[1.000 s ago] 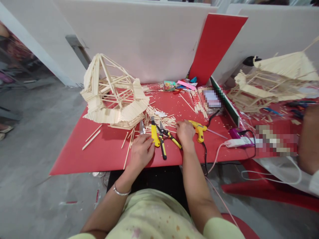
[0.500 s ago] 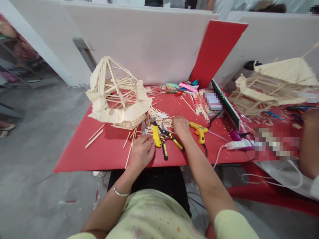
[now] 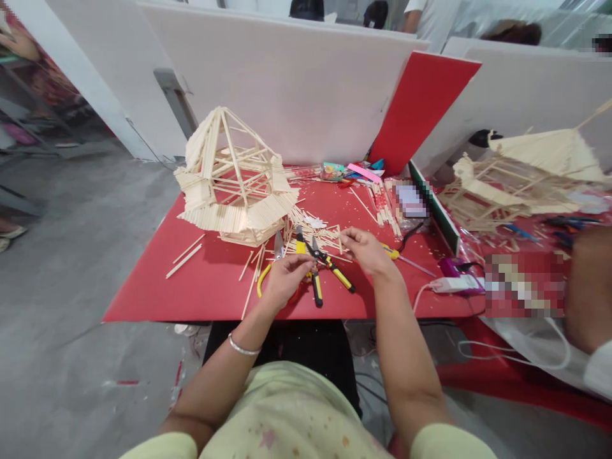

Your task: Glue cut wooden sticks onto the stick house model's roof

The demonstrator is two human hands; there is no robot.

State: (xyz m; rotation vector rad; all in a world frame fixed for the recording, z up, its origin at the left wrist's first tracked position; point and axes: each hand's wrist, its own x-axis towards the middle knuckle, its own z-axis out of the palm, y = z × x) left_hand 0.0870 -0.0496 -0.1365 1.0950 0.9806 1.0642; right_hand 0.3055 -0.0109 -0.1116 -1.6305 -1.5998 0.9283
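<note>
My left hand [image 3: 285, 281] hovers just above the red table [image 3: 201, 287] with its fingers curled together; what they hold is hidden. My right hand [image 3: 367, 250] is a little to the right, fingertips pinched on a thin wooden stick [image 3: 340, 238]. Between and below the hands lie yellow-and-black cutters [image 3: 329, 269]. The yellow handle of scissors [image 3: 261, 285] shows under my left hand. A loose heap of sticks [image 3: 310, 231] lies just beyond the hands. A stick-built house model [image 3: 234, 185] stands at the table's back left. A yellow glue gun [image 3: 391, 252] peeks out behind my right hand.
White partitions [image 3: 296, 89] and a leaning red board [image 3: 421, 108] close off the back. A second stick model [image 3: 521, 178] stands at the right, with a power strip [image 3: 454, 284] and cables near it. Another person's arm [image 3: 590, 287] is at the far right. Small craft items [image 3: 354, 171] sit at the back.
Both hands have lifted off the table and come toward each other. My right hand left the glue gun side and now pinches a stick. The view shifted slightly left.
</note>
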